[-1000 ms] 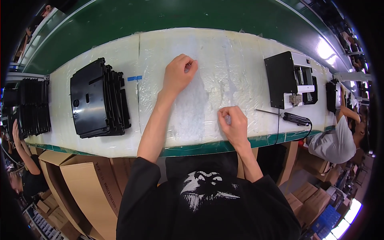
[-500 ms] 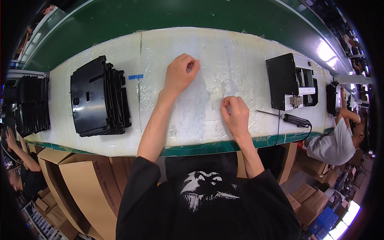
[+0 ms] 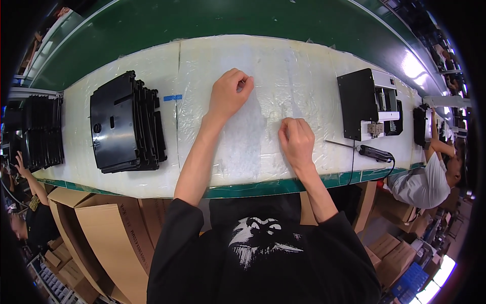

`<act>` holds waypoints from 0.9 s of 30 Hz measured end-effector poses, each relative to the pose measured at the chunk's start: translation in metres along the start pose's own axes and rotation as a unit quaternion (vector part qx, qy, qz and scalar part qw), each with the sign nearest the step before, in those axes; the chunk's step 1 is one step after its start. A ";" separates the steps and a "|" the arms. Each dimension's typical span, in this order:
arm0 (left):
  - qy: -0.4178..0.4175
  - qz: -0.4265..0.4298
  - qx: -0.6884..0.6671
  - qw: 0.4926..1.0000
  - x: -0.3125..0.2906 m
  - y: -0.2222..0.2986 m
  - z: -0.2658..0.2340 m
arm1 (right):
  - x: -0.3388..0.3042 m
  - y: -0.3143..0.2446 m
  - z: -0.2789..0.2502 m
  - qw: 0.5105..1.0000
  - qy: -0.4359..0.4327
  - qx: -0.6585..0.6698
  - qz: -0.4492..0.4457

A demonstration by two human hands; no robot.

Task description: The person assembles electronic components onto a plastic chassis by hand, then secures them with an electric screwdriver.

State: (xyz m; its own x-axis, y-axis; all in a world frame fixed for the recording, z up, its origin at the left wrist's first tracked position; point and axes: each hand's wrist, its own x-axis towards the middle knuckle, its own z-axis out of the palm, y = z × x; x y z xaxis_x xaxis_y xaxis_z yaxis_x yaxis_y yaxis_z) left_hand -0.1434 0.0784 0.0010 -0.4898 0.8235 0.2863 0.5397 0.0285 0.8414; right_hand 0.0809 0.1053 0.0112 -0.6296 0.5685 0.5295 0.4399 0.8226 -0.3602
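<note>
My left hand [image 3: 231,93] rests over the white covered worktop [image 3: 253,167], its fingers curled in a loose fist with nothing visible inside. Nearer to me and further right, my right hand [image 3: 297,143] is also curled, thumb against the bent fingers, and no object shows in it. To the left stands a stack of black plastic panels [image 3: 112,124], apart from both hands. Right of my right hand lies a black-handled electric screwdriver [image 3: 374,152] with a long thin shaft and a cable. Beyond it is a black and silver boxy device [image 3: 357,104].
A strip of blue tape [image 3: 172,97] marks the worktop. More black panels [image 3: 43,131] are piled at the far left. A green belt [image 3: 223,17] runs along the far side. Cardboard boxes [image 3: 109,238] stand below the near edge. Co-workers sit at both sides, one in a white shirt [image 3: 417,187].
My right hand has shifted slightly away from me. My left hand has hardly moved. At the far left, a co-worker's hand has risen a little.
</note>
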 end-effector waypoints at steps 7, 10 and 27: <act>0.000 0.002 0.009 1.000 0.001 0.001 0.000 | 0.012 0.012 0.011 0.999 0.033 -0.001 0.004; -0.001 0.001 0.006 1.000 0.001 0.001 0.000 | 0.014 0.012 0.010 1.000 0.017 -0.001 0.010; -0.001 0.001 0.006 1.000 0.000 0.001 0.001 | 0.028 0.020 0.016 0.998 0.042 0.033 0.023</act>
State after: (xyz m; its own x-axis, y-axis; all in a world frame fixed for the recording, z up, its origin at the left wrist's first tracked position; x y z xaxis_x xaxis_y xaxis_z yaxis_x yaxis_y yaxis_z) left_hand -0.1424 0.0792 0.0015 -0.4879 0.8244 0.2869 0.5486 0.0340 0.8354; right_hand 0.0621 0.1380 0.0065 -0.5529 0.6058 0.5721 0.4223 0.7956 -0.4344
